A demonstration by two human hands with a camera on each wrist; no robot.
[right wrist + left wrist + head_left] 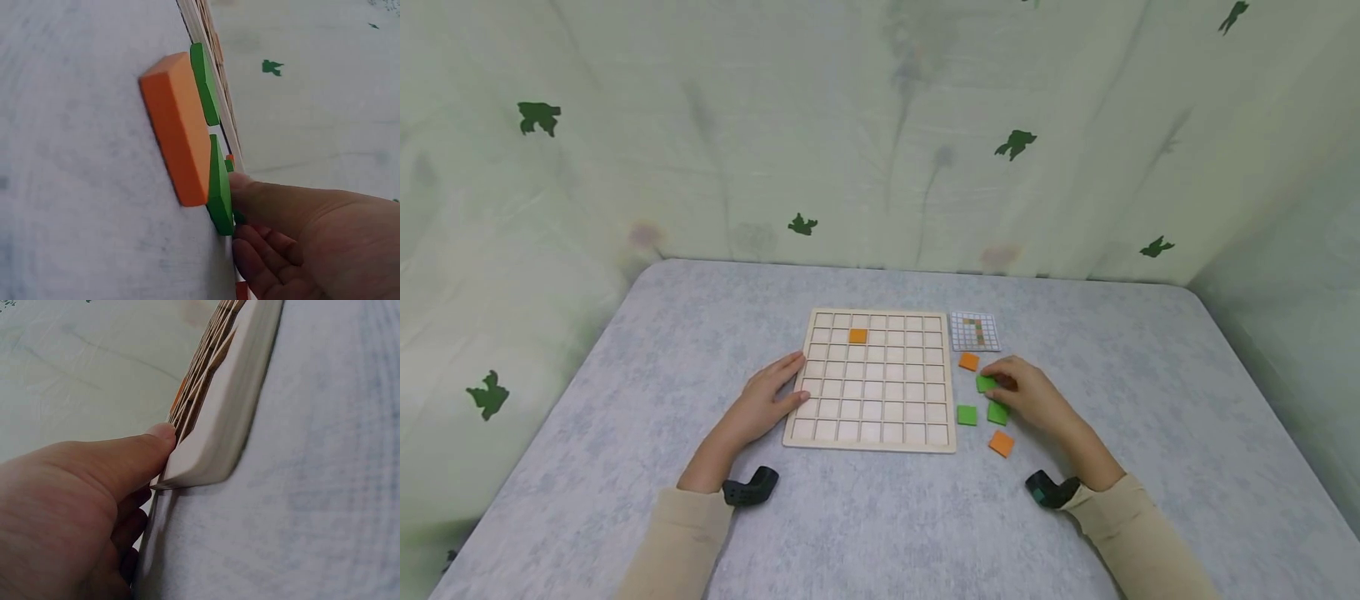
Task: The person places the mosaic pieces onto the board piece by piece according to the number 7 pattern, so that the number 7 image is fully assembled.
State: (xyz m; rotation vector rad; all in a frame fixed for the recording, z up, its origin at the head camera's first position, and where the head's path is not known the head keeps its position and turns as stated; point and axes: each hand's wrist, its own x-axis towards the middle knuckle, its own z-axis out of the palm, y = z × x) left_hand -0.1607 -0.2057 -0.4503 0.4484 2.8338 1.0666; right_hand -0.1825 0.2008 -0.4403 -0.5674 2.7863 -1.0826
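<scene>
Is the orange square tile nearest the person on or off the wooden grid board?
Off: that tile lies on the grey tabletop beside the board.

High head view facing forward-down, close low wrist views, all sharing board (871, 390)

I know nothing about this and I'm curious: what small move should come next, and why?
Probably lift the green tile in the right-hand grip toward the board: the left-hand grip rests on its edge, and it carries a lone orange tile, while the card beside it shows several coloured squares.
</scene>
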